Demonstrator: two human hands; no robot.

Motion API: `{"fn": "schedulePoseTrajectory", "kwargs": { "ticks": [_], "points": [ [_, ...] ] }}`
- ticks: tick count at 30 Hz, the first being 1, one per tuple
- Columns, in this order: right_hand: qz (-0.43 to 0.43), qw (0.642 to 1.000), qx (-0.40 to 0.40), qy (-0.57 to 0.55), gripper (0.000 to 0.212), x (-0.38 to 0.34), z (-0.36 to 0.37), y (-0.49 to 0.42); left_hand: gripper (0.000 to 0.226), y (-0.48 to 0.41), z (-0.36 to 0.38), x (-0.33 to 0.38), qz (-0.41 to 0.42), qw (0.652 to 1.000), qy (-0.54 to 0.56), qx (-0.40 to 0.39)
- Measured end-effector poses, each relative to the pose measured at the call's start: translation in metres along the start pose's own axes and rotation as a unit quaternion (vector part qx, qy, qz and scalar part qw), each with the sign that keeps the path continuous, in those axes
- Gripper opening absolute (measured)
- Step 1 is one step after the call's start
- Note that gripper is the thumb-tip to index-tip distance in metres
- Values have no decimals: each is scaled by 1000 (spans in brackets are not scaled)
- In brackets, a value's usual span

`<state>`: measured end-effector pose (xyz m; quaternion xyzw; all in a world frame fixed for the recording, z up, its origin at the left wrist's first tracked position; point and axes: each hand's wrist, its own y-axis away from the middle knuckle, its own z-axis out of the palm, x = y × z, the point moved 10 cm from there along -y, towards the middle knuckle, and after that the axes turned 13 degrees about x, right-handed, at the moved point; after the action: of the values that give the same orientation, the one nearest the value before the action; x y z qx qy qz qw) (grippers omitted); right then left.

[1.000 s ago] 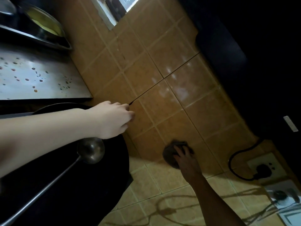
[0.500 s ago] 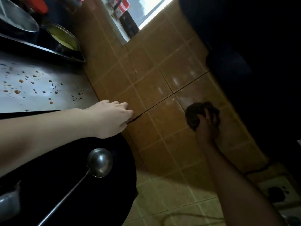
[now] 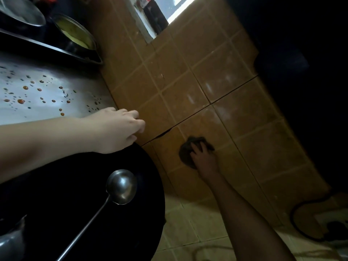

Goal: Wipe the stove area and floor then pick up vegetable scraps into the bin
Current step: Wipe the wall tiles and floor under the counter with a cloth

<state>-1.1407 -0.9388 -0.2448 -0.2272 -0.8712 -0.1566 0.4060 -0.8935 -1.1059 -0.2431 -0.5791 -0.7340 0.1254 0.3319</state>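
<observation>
My right hand [image 3: 204, 159] holds a scrunched dark cloth [image 3: 185, 155] against the brown tiled wall [image 3: 216, 87] beside the stove, fingers spread over the wad. My left hand [image 3: 116, 129] rests with curled fingers where the steel stove top [image 3: 47, 95] meets the wall, just above the rim of a black wok [image 3: 75, 213]. What lies under those fingers is hidden. The steel top is dotted with orange and dark drops. No scraps or bin are in view.
A steel ladle [image 3: 121, 186] lies across the wok. A pan of yellow food [image 3: 75, 32] sits on a dark tray behind the steel top. A wall socket with a black plug and cable [image 3: 335, 225] is at lower right. A dark bulk [image 3: 301, 72] fills the right side.
My right hand slid the cloth up the tiles, then back down and to the left. My left hand stayed at the stove's edge. The view shifted.
</observation>
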Motion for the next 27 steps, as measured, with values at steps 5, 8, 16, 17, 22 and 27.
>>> {"fn": "schedulePoseTrajectory", "kwargs": {
  "ticks": [5,8,16,17,22,27],
  "points": [
    [129,983,133,-4,54,57,-67,-25,27,-5,-4,-7,14,1000,-24,6],
    [224,951,212,-38,64,102,-122,-43,27,-9,-7,-12,4,1000,-15,9],
    [140,975,173,21,35,45,-96,-56,30,-7,0,-29,-9,999,-30,-18],
    [110,982,154,16,32,28,-80,-53,31,-7,1,-32,-11,999,-29,-21],
    [19,999,40,-9,36,-33,3,-30,32,-2,7,-37,0,999,-34,-25],
    [-58,997,-24,37,38,-41,27,-25,31,3,9,-42,1,999,-30,-33]
  ]
}}
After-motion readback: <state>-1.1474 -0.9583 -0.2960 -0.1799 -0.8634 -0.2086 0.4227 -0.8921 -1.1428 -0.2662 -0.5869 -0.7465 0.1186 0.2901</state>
